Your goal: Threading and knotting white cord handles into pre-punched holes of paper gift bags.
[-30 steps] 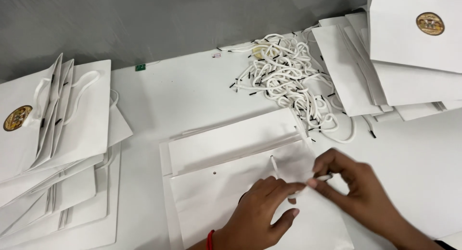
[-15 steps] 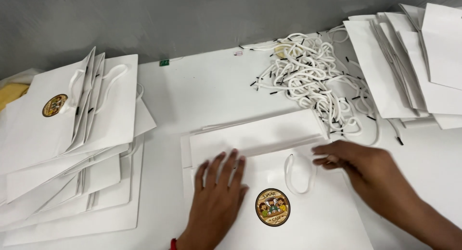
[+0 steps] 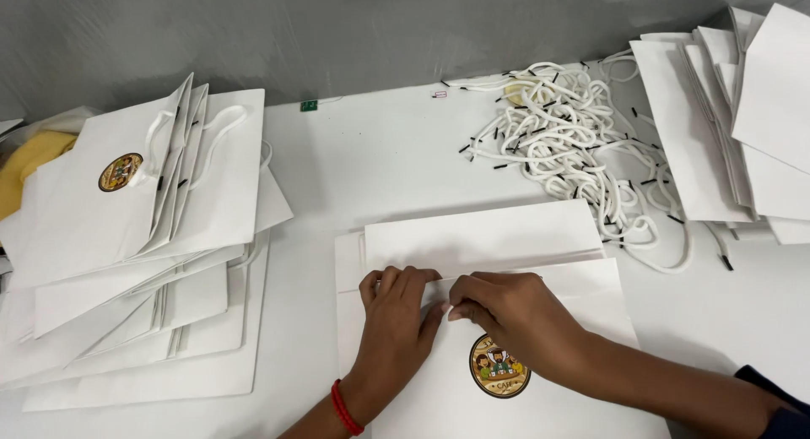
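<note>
Top edge of the flat white paper bag point(image 3: 540, 405) is being pinched by left hand point(image 3: 396, 308) and right hand point(image 3: 506, 308); paper is likely being creased or torn if pulled unevenly.

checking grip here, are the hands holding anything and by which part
Both hands, left hand and right hand, rest with fingertips at the top edge of the flat white paper bag; whether they pinch or just press it cannot be told.
</note>
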